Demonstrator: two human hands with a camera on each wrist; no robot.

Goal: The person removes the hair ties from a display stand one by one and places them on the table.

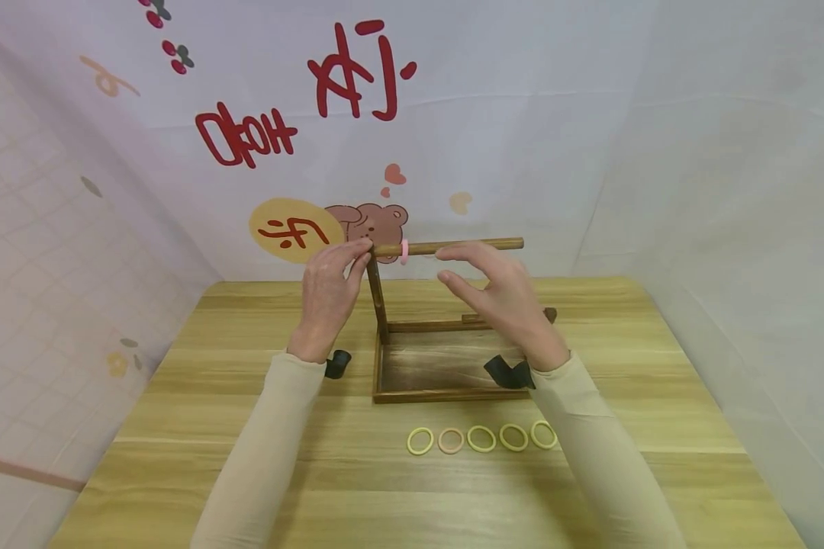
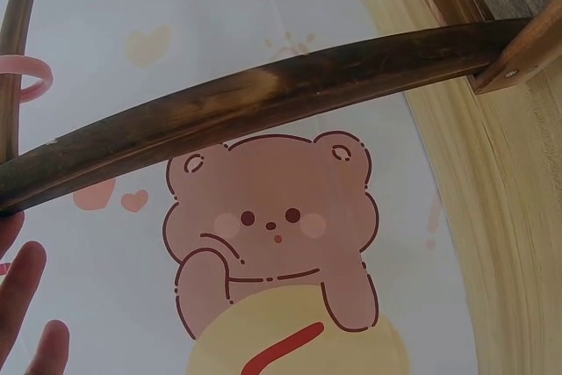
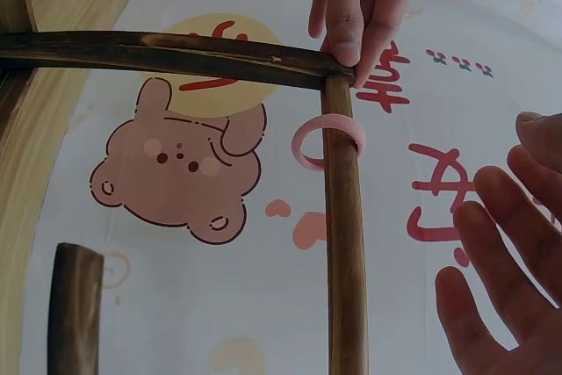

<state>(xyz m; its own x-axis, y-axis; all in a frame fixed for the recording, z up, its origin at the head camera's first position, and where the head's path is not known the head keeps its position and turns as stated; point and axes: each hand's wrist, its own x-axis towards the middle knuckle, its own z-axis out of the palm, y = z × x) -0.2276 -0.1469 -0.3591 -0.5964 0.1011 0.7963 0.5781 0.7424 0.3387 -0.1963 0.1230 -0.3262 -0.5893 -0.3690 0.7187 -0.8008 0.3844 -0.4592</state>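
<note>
A dark wooden stand (image 1: 378,297) has an upright post with a horizontal bar (image 1: 481,245) at its top, above a shallow tray base (image 1: 453,395). One pink ring (image 3: 344,124) hangs around the bar, close to the post. My left hand (image 1: 326,293) pinches the top corner where post and bar meet, thumb and fingers around the wood in the right wrist view. Beside the bar, my right hand (image 1: 504,293) has its thumb and fingers spread apart, with nothing held. In the right wrist view its fingers (image 3: 509,256) are to the right of the bar.
In front of the tray lies a row of several rings, mostly yellow (image 1: 408,442), one pinkish (image 1: 440,441). A shorter, lower wooden bar (image 1: 477,319) shows behind the right forearm. A white cloth (image 1: 522,152) with printed figures hangs behind the wooden table (image 1: 316,473).
</note>
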